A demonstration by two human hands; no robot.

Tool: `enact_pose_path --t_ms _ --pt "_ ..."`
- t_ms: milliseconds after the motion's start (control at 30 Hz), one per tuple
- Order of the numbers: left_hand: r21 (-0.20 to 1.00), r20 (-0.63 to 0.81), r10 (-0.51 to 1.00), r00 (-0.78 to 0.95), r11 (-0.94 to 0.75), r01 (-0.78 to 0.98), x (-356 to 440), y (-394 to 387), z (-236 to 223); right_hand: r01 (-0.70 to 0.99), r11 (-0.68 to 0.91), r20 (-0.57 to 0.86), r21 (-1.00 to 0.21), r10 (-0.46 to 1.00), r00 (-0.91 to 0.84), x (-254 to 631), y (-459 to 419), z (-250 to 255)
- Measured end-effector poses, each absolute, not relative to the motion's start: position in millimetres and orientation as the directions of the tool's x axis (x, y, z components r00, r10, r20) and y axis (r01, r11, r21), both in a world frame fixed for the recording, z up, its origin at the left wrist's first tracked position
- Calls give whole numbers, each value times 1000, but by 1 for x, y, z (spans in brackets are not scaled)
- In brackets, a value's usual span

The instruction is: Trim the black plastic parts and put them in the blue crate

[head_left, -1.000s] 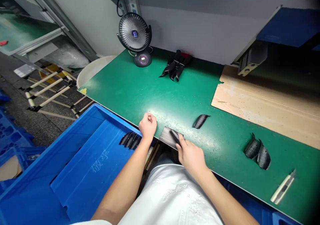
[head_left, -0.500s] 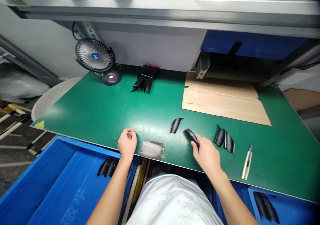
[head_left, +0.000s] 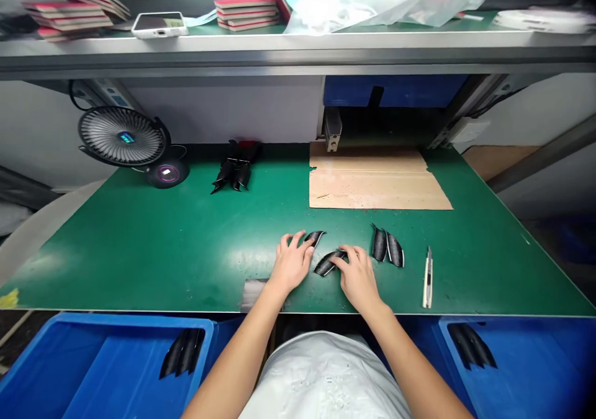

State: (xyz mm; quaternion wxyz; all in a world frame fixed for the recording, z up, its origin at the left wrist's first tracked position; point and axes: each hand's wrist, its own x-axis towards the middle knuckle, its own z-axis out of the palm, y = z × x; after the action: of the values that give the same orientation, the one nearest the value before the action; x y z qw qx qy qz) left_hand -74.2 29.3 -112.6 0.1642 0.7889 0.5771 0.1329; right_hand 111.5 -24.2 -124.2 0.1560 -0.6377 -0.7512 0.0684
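Observation:
My left hand (head_left: 292,262) reaches over the bench with its fingers apart. Its thumb and fingertips touch the near end of a curved black piece (head_left: 317,237) with a pale edge. Between thumb and fingers of my right hand (head_left: 359,277) is a second curved black piece (head_left: 327,262), tilted low over the green bench top. Two similar black pieces (head_left: 387,246) lie side by side to the right of that hand. Under my left forearm, a grey rectangular patch (head_left: 252,293) at the bench's front edge is partly hidden.
A utility knife (head_left: 428,279) lies at the right. Cardboard (head_left: 372,186) covers part of the back, near a bundle of black pieces (head_left: 235,167) and a fan (head_left: 123,136). Blue bins (head_left: 97,319) (head_left: 521,329) holding black pieces stand below the front edge. A loaded shelf (head_left: 261,49) spans above.
My left hand has moved right from beside the grey patch, its curled fingers opening at a black piece. My right hand has brought its piece left. The view has turned right.

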Motion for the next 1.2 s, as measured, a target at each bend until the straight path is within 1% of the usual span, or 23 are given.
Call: enact_pose_path --t_ms 133,200,267,333,433,500,633,700,800,900,1000,1100,1133,1200 --pt "447 4 938 346 -311 839 -67 11 -117 925 157 181 -347 979 -99 116 -31 -129" --pt "444 27 940 341 -317 838 -65 4 -115 923 112 198 -368 979 -40 126 -38 -129" --pt "427 82 949 305 -310 849 -65 -1 -112 922 5 216 -388 973 86 144 -44 -127" --pt "410 141 951 275 -309 858 -65 -3 -106 905 -139 226 -402 943 245 166 -45 -125" --pt "377 161 934 320 -358 854 -60 -1 -97 865 -300 203 -403 892 404 193 -34 -123" --pt "330 139 916 377 -402 854 -52 2 -90 847 -359 169 -391 877 449 200 -21 -121" --pt "180 72 890 450 -456 872 -35 11 -82 828 -421 129 -371 859 495 196 -1 -112" --pt "110 17 897 442 -441 890 -28 17 -82 827 -418 138 -375 857 496 199 0 -104" --pt "52 -86 900 426 -423 905 -19 27 -86 819 -419 187 -392 835 517 222 -21 -90" --pt "42 -171 898 406 -405 914 -12 31 -90 750 -522 240 -405 731 639 273 -75 -85" --pt "45 -259 915 311 -310 950 -5 33 -90 581 -711 246 -397 527 813 345 -142 -100" --pt "33 -309 921 237 -239 971 2 37 -87 394 -849 162 -351 359 919 410 -193 -135" --pt "31 -314 922 227 -229 973 5 38 -86 348 -878 122 -329 326 938 426 -203 -149" --pt "30 -325 923 208 -209 977 8 40 -85 301 -910 40 -285 303 952 446 -211 -176"
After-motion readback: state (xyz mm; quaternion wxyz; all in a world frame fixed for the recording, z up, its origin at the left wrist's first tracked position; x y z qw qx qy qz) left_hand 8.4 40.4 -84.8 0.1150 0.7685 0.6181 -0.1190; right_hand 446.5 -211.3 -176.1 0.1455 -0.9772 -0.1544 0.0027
